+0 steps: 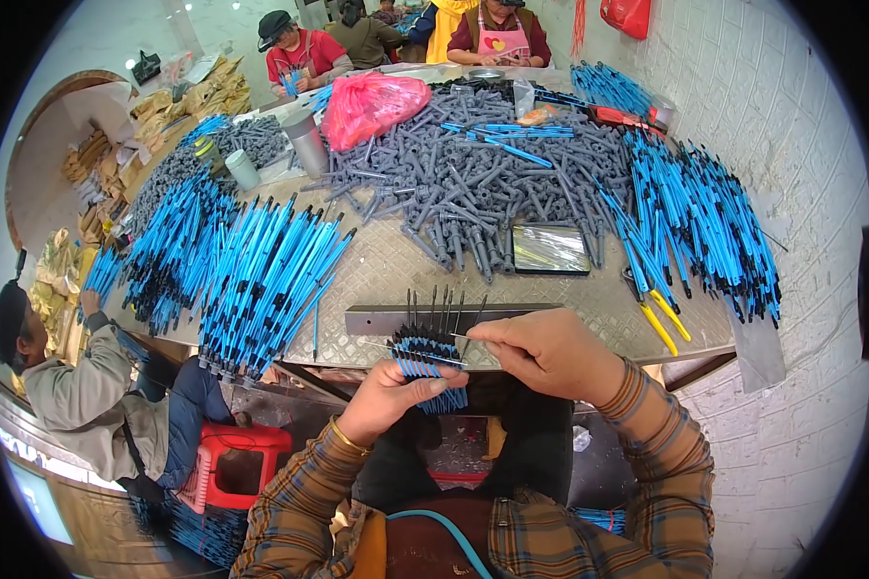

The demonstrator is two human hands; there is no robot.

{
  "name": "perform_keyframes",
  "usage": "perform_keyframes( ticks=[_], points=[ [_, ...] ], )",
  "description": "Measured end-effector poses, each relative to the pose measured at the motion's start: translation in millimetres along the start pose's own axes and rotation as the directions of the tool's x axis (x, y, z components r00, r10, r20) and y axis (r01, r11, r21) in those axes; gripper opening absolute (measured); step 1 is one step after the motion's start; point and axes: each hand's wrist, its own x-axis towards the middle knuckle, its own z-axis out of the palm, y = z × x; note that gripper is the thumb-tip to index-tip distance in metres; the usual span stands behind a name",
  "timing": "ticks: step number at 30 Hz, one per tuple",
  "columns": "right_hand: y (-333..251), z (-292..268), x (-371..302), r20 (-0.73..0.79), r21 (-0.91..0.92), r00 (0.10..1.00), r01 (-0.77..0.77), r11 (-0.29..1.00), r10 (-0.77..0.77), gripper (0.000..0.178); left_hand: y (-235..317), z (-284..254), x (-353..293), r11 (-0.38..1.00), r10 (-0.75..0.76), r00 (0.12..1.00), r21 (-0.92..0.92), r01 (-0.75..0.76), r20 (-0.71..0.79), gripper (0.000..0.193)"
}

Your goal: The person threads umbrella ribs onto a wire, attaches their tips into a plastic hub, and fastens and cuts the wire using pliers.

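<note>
My left hand (388,398) is closed round a bundle of slim blue sticks with black upper parts (427,345). Several thin dark tips stand up from its top. A thin silvery strip (417,354) crosses the bundle just above my left thumb. My right hand (548,353) is at the bundle's right side, its fingers pinched together. A fine pale, rod-like piece (461,337) shows at those fingertips, too small to name. Behind both hands a dark metal bar (372,319) lies along the table's near edge.
Grey plastic parts (473,183) are heaped across the table (377,256). Blue stick piles lie left (266,275) and right (695,207). Yellow-handled pliers (662,318) and a flat clear-topped box (550,249) lie nearby. Other people work at the left (97,396) and the far side.
</note>
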Motion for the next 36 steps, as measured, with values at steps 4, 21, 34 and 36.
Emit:
perform_keyframes(
  ticks=[4,21,34,36],
  points=[
    [-1,-2,0,0.018,-0.059,1.000,0.019,0.998,-0.018,0.022,0,0,0,1.000,-0.004,1.000,0.006,0.004,0.005,0.022],
    [-16,-9,3,0.092,-0.255,0.990,0.126,0.959,-0.105,0.025,0,0,0,0.992,0.019,0.998,0.121,-0.025,0.057,0.020],
    [-4,30,-8,-0.012,0.147,0.993,-0.118,0.982,0.121,0.029,-2,-2,0,0.991,0.022,0.995,0.132,-0.035,0.094,0.018],
    [-4,33,-7,-0.017,0.143,0.994,-0.104,0.984,0.107,0.029,-1,0,0,0.990,0.014,0.996,0.140,-0.026,0.086,0.018]
  ],
)
